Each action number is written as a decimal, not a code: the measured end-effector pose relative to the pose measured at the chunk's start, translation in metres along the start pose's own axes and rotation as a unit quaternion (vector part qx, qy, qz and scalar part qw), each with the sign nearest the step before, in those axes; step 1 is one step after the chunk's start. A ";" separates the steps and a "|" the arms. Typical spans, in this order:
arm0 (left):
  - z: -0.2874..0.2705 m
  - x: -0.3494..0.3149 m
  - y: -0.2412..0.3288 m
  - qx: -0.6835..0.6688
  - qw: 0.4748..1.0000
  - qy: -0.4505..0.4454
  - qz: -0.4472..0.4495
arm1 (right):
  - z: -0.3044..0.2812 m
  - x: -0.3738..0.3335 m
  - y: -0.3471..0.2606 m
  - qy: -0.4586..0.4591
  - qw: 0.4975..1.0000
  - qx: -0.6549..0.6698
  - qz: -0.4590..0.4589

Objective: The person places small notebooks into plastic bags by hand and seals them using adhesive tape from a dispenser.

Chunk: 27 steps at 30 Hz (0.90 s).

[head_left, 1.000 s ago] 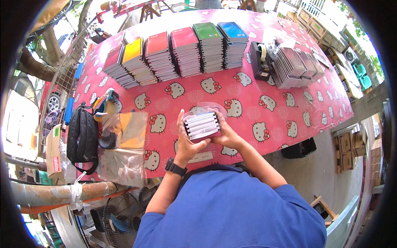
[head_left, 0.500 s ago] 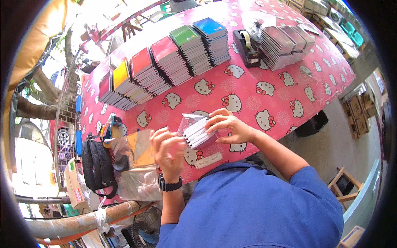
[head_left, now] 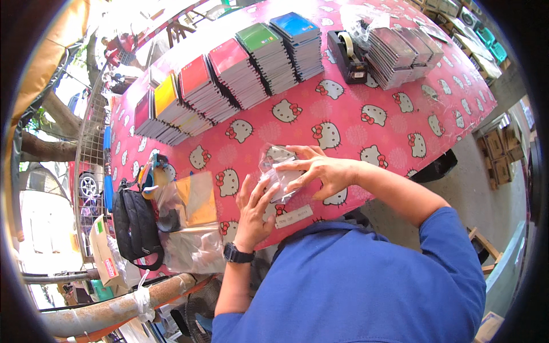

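A clear plastic bag point(head_left: 277, 158) lies on the pink tablecloth in front of me, with pale contents partly hidden under my fingers. My right hand point(head_left: 320, 171) rests over its right side, fingers stretched and spread, fingertips touching the plastic. From the lower left, my left hand point(head_left: 255, 212) reaches its near edge, fingers apart and fingertips against the bag. A white printed strip point(head_left: 294, 216) sits just below the bag. Farther off stands a row of spiral notebook stacks with maroon, yellow, red, green and blue covers, the blue stack point(head_left: 303, 48) rightmost.
A black tape dispenser point(head_left: 349, 60) stands by wrapped notebook stacks point(head_left: 400, 54) at the far right. On the left lie a black backpack point(head_left: 135, 223), clear plastic sheets point(head_left: 197, 248) and a yellow-orange envelope point(head_left: 200, 200). A rusty pipe point(head_left: 108, 308) crosses the lower left.
The white spiral-bound edges seen before between my hands no longer show; clear plastic is there now. My left hand has moved right and down onto the bag, and my right hand covers more of it.
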<state>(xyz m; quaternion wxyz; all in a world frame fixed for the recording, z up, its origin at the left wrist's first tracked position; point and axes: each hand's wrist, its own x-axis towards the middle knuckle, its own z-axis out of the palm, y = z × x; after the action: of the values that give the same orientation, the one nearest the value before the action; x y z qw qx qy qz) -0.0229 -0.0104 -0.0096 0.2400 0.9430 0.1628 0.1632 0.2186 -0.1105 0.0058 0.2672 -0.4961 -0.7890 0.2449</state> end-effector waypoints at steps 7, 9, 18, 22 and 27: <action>0.000 0.014 0.003 0.031 0.999 -0.042 0.014 | -0.008 0.012 0.016 -0.004 0.983 0.175 0.060; 0.001 0.013 0.003 0.049 0.998 -0.042 0.008 | -0.007 0.019 0.017 0.042 0.966 0.200 0.161; 0.006 0.009 0.000 -0.345 0.901 0.226 -0.134 | -0.017 -0.005 0.001 0.213 0.976 0.044 0.005; 0.006 0.046 -0.015 -0.507 0.825 0.088 -0.234 | -0.006 -0.013 -0.006 0.089 0.996 0.026 -0.004; 0.014 0.089 -0.016 -0.438 0.865 0.174 -0.173 | -0.007 -0.004 -0.006 0.049 0.999 0.001 -0.015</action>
<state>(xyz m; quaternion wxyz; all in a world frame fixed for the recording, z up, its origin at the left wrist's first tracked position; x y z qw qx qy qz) 0.0581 0.0318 -0.0088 0.6203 0.6543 0.2740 0.3348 0.2208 -0.1157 0.0140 0.3097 -0.4949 -0.7823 0.2173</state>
